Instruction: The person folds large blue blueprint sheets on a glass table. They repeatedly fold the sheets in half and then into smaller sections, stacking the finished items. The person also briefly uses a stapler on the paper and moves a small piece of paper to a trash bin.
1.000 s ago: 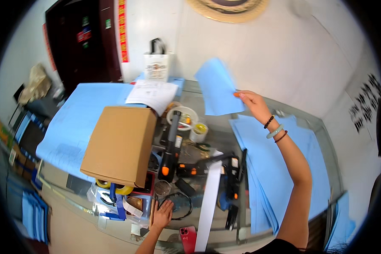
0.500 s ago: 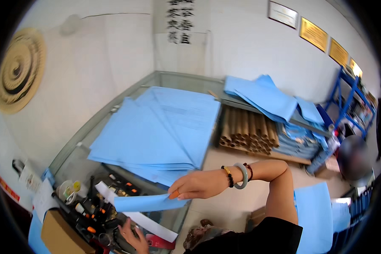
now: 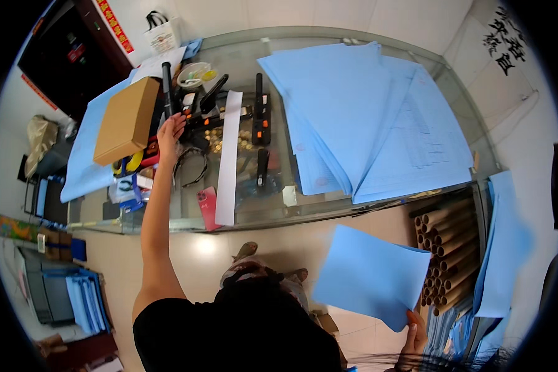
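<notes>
A glass tabletop (image 3: 378,204) is being seen from above, set against white walls over a pale tiled floor. Large blue sheets (image 3: 366,118) are lying fanned across it, smooth and flat, beside a brown cardboard box (image 3: 127,121) and a long white paper strip (image 3: 228,155). Cardboard tubes (image 3: 443,239) are being kept stacked on a rack at the tabletop's end. The left hand (image 3: 169,131) is being rested among black tools, its grip spread. A blue sheet (image 3: 369,276) is being pinched at its corner by the right hand (image 3: 413,338), low over the floor.
</notes>
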### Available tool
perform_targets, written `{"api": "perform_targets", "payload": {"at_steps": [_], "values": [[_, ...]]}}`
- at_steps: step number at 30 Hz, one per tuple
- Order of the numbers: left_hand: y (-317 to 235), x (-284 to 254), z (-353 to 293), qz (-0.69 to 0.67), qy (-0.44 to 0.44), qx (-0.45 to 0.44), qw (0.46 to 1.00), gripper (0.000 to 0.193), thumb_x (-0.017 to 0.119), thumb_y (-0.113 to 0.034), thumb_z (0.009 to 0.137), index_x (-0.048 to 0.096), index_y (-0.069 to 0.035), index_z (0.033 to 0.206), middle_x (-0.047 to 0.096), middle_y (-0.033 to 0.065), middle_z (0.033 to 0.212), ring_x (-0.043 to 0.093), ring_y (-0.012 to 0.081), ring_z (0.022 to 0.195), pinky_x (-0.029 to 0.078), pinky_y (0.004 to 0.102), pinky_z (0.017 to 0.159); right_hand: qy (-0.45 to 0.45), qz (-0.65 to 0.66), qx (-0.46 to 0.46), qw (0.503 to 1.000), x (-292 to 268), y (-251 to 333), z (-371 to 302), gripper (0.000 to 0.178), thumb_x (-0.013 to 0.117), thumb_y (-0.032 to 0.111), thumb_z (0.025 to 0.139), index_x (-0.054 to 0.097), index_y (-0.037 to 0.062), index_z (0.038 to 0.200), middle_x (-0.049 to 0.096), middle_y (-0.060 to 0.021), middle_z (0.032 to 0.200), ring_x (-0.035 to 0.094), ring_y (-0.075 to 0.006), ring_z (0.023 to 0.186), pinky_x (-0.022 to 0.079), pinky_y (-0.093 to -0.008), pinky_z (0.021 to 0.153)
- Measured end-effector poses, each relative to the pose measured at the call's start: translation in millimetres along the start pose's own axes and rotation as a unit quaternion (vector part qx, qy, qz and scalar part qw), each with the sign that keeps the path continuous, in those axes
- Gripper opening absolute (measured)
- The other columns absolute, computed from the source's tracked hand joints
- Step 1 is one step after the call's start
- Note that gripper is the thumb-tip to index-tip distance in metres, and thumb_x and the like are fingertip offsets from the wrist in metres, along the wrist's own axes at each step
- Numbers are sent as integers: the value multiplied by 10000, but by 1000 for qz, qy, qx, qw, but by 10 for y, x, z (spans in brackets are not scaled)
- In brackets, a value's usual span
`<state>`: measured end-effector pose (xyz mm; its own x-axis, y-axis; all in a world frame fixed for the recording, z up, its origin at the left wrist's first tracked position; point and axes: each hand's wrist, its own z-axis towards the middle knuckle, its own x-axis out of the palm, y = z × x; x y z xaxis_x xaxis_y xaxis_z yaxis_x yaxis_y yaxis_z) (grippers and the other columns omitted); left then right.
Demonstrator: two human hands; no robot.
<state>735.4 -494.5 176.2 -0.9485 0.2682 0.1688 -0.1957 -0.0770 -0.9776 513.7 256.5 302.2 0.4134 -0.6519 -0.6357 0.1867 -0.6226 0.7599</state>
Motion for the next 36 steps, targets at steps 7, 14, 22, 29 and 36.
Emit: {"api": "perform_targets", "payload": {"at_steps": [7,14,22,29,36], "values": [[-51,-759,-421,80,-56,-10,995,270,510,-200,979,618,-57,1182,681,29,1067,624,76,901,482,221,792,25,-25,-96,995,-39,-64,672,410,421,231,1005,616,-106,1134,581,-197,1231,570,-277,1078,424,-368,942],[743,-1413,-584,223,-105,-43,968,252,519,-134,936,626,-49,1149,670,6,1007,622,105,865,466,247,741,57,-46,-73,995,213,310,1107,379,422,192,1000,620,-102,1134,588,-182,1219,582,-254,1054,434,-339,917],[1414,-1530,-1042,553,-10,26,832,306,738,-67,718,643,-37,1008,647,121,844,642,258,802,509,345,690,112,-71,-158,979,762,974,1612,390,429,212,1004,608,-103,1148,561,-193,1246,566,-245,1084,440,-322,917],[1621,-1540,-1136,546,-36,1,837,247,767,-111,707,615,-74,897,599,85,802,609,273,776,480,385,685,164,-21,-198,966,1236,1496,1960,373,437,197,1002,610,-101,1145,570,-191,1234,574,-230,1071,449,-306,901],[1653,-1496,-1143,572,-43,-11,819,124,697,-107,786,610,-65,862,601,104,823,611,300,786,479,411,709,195,-68,-129,970,1319,1607,2113,369,459,207,990,624,-88,1139,587,-188,1213,584,-233,1047,457,-304,865]]}}
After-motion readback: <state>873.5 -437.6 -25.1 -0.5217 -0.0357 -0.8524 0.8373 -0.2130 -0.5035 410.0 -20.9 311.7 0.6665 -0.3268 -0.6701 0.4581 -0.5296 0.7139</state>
